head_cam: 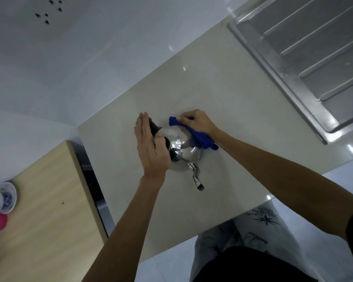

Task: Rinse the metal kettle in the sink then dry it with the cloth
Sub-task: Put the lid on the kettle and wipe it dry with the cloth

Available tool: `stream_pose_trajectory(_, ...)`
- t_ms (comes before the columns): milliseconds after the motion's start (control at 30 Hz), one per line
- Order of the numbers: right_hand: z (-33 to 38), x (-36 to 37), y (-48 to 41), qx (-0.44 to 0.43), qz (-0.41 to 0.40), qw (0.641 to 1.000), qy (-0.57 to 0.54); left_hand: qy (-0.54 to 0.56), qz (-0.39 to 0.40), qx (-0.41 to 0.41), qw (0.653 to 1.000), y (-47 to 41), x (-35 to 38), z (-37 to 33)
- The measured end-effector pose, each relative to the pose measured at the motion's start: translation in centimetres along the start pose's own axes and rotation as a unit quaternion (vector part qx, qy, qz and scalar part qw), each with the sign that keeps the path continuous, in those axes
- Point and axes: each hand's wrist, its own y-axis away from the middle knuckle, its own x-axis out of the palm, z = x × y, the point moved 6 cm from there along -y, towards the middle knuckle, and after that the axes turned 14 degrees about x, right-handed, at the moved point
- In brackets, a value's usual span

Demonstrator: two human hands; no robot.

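On the pale tabletop (pixel 222 102), well apart from the steel sink drainboard (pixel 306 58) at its far right corner, sits the metal kettle (pixel 189 154). We take the kettle as our landmark.

Kettle: shiny rounded body, upright on the tabletop. Its thin curved spout (pixel 195 173) runs out toward our body, dark tip nearest us. Its black handle (pixel 154 127) runs the other way, up and off to the far left. So the long axis goes from far-left handle to near spout.

Left hand (pixel 151 147): laid against the kettle's left side over the handle, fingers (pixel 141 127) straight and pressed together, pointing away from us. Thumb hidden against the handle; we cannot tell how firm the grip is. We judge it is steadying the kettle.

Right hand (pixel 198 122): on the kettle's far right side, fingers curled and bunching the blue cloth (pixel 200 137). The cloth drapes over the far right shoulder of the kettle body, touching it, one end trailing down to the right.

Judgement: the kettle is out of the sink, so the rinse looks done and drying is under way. The cloth hand is the nearer one to the uncovered metal. That bare metal lies on the near side, toward the spout, so the wipe must travel toward us along the kettle's axis.

Risk: the narrow spout could snag the cloth.
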Motion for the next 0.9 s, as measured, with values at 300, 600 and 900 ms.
stream_pose_trajectory(300,-7.4,2.2,9.3,-0.019,-0.23,0.973,-0.027,0.004,0.02,-0.001,1.0,-0.3,0.0,0.4)
stream_pose_trajectory(600,-9.2,5.2,13.1,0.042,-0.292,0.954,-0.06,0.025,0.016,-0.012,1.0,-0.1,-0.2,0.2)
stream_pose_trajectory(900,0.0,-0.5,2.5,0.047,-0.042,0.982,-0.177,0.033,0.003,0.006,0.999,-0.2,0.0,0.3)
